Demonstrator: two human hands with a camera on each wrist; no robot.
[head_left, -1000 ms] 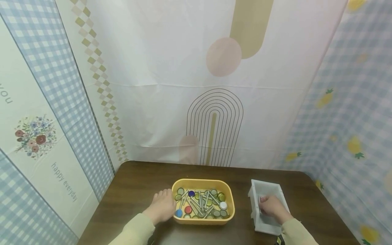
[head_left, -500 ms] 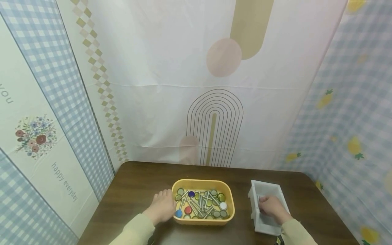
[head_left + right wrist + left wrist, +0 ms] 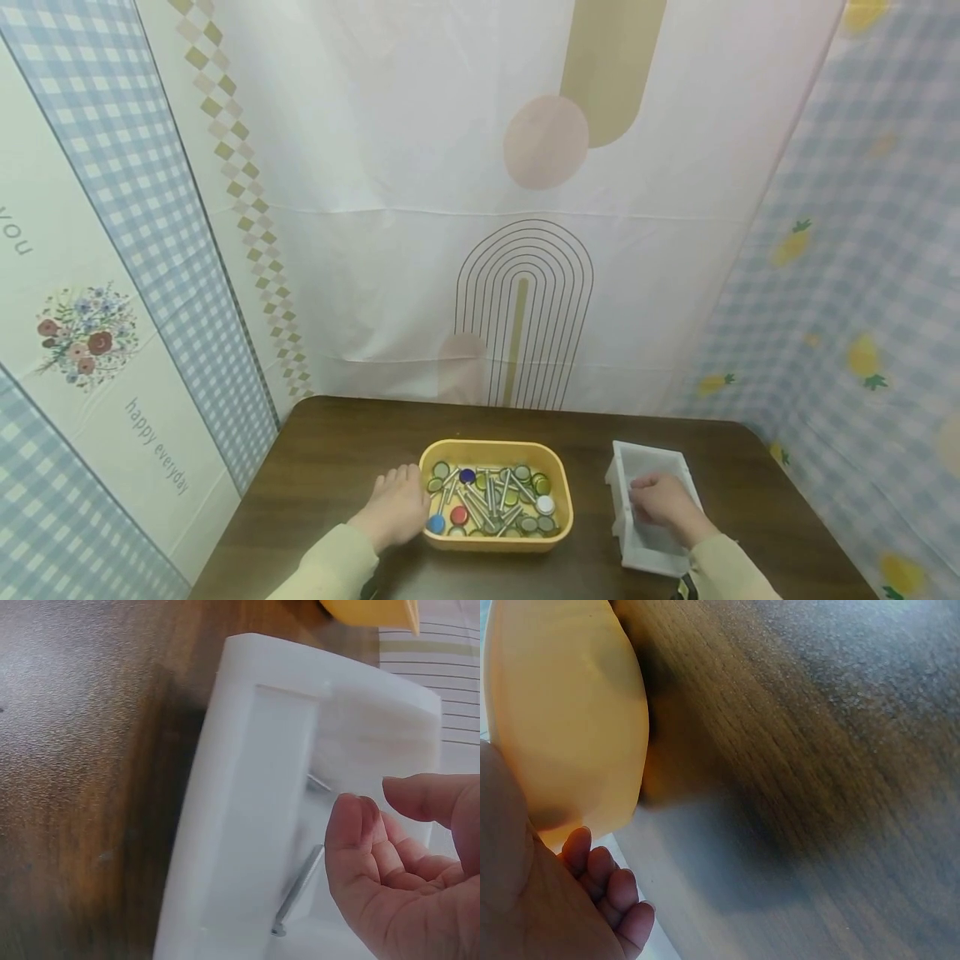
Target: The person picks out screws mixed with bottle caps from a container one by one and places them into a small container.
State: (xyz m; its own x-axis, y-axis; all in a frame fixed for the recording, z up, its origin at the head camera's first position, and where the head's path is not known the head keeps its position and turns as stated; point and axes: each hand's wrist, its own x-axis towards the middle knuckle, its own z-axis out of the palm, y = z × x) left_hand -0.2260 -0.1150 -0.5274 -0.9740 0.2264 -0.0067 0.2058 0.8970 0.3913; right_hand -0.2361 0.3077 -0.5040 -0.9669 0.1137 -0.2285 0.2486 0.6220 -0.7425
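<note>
An upright yellow basin (image 3: 498, 545) holds jumbled silvery bolts (image 3: 491, 493) and round caps (image 3: 459, 516), mostly greenish; to its right, apart, stands a white bin (image 3: 651, 561). Inside the bin, one threaded bolt (image 3: 298, 891) lies aslant; a second bolt (image 3: 319, 784) shows partly.

Head view: we record soft, fairly even light, its source out of frame, washing out the white curtain (image 3: 360, 283) and leaving a dull sheen on the near part of the table (image 3: 465, 575), with the right-hand checked curtain (image 3: 847, 275) soft and the sides slanting outward in wide-angle distortion. Left wrist view: we list dimmer light, the left hand (image 3: 562, 900) in shade, the yellow basket (image 3: 570, 712) blurred above a smeared dark shadow, and pale glare at top right. Right wrist view: we enter cooler, brighter light, speckled glare at upper left, shadow along the white bin (image 3: 240, 795), and soft detail inside it.
</note>
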